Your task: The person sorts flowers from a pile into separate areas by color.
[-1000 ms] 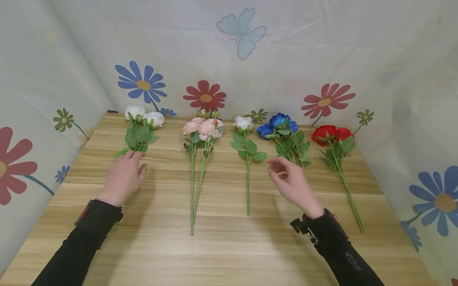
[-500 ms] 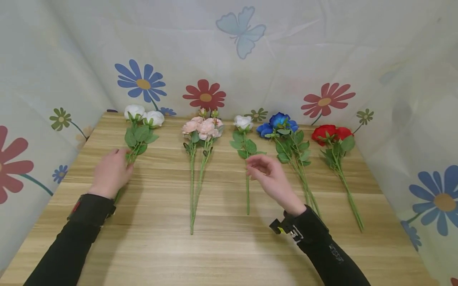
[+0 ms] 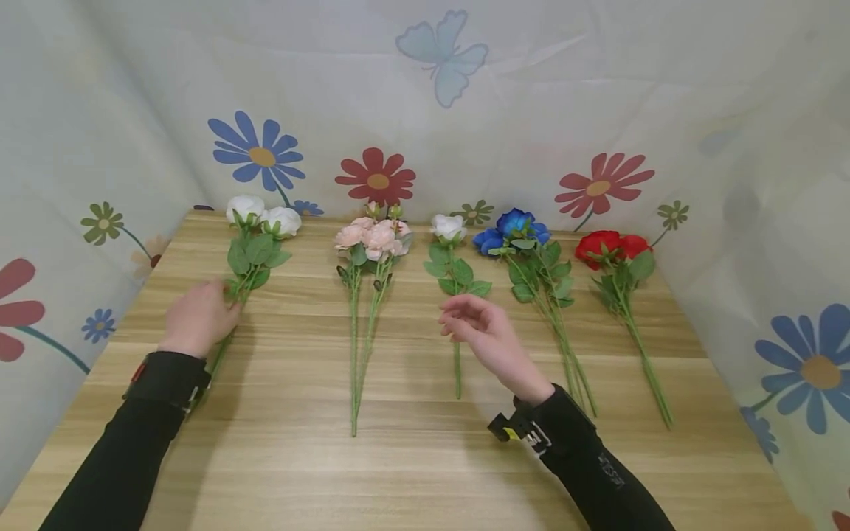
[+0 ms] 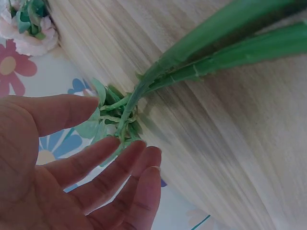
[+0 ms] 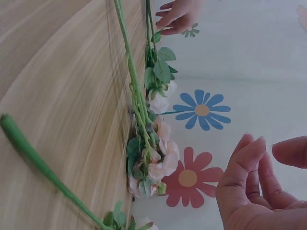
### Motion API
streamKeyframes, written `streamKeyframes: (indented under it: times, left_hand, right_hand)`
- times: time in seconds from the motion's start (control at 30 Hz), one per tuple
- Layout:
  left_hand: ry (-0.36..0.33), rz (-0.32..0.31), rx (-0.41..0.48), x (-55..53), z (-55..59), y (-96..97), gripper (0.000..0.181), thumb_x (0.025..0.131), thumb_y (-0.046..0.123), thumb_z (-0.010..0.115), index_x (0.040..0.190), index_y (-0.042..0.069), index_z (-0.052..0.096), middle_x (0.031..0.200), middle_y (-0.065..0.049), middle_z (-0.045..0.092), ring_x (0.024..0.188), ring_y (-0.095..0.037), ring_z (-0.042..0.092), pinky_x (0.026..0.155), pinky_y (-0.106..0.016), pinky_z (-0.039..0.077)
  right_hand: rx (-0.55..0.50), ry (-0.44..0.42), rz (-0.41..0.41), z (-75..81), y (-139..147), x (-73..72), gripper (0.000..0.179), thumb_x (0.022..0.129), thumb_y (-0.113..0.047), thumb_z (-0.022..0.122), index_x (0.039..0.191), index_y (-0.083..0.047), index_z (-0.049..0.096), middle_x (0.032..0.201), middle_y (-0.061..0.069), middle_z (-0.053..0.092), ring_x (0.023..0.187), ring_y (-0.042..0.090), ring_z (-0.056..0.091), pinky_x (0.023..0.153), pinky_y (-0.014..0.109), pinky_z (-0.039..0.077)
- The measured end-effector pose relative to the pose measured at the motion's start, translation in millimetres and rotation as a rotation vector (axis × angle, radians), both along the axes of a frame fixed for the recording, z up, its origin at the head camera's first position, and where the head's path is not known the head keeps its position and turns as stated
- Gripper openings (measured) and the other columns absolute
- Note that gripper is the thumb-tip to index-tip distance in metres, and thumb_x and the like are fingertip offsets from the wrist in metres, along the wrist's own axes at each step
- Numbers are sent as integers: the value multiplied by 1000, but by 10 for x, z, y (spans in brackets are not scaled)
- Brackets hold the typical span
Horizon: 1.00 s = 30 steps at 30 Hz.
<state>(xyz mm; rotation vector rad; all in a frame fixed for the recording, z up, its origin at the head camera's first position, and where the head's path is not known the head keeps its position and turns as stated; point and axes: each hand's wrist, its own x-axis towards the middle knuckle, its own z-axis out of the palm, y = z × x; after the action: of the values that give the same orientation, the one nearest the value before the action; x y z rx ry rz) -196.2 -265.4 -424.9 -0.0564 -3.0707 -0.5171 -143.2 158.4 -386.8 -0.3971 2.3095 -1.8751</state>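
Note:
Artificial flowers lie in a row on the wooden table (image 3: pixel 412 472). My left hand (image 3: pixel 199 317) is at the stems of two white roses (image 3: pixel 280 220) at the far left. In the left wrist view, thumb and relaxed fingers (image 4: pixel 108 177) spread to either side of the green stems (image 4: pixel 182 64), with a gap between thumb and fingertips. My right hand (image 3: pixel 488 339), loosely curled and holding nothing, hovers over the stem of a single white rose (image 3: pixel 448 227). The right wrist view shows its thumb and fingers apart.
Pink flowers (image 3: pixel 378 240) with long stems lie between the hands. Blue flowers (image 3: pixel 516 225) and red flowers (image 3: pixel 600 247) lie to the right. A curtain (image 3: pixel 531 88) printed with flowers and a butterfly stands behind and at both sides of the table.
My left hand has moved left and slightly down, beside the white roses' stems. The right hand has gone left from the blue flowers' stems to above the single white rose's stem.

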Motion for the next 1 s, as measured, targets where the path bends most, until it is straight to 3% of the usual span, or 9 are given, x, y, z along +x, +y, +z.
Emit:
streamKeyframes:
  times: [0.13,0.23,0.33,0.43,1.0]
  left_hand:
    - [-68,-13,-1,-26,-26,-38,34,91,21,53,109,-7,58,97,-32,61,80,-48,59,55,-53,46]
    - [-98,-14,-1,-38,-41,-53,25,89,22,54,93,-2,60,84,-25,60,72,-41,59,50,-47,44]
    - [-111,-7,10,-45,-50,-68,22,88,21,55,72,5,52,69,-14,52,62,-32,53,47,-39,38]
    - [-117,-3,22,-54,-58,-88,30,86,20,56,61,11,43,60,-7,42,56,-25,45,45,-34,33]
    - [-167,-46,140,-131,-141,-199,41,88,18,58,53,15,38,52,4,31,47,-16,35,47,-29,27]
  right_hand:
    - [-44,-39,11,-22,-61,3,24,96,-12,55,118,-4,56,108,23,59,93,29,59,82,42,51]
    - [-61,-45,18,-37,-92,1,26,96,-12,55,119,0,55,108,24,58,93,28,59,79,34,51]
    - [-62,-50,27,-42,-112,-3,29,96,-12,55,121,3,53,110,26,58,93,27,59,78,30,51]
    - [-61,-56,28,-38,-126,-8,29,96,-12,54,120,4,53,110,27,57,93,27,59,78,30,51]
    - [-50,-54,47,-65,-157,22,27,95,-7,53,118,5,53,110,29,56,90,26,59,77,32,51]
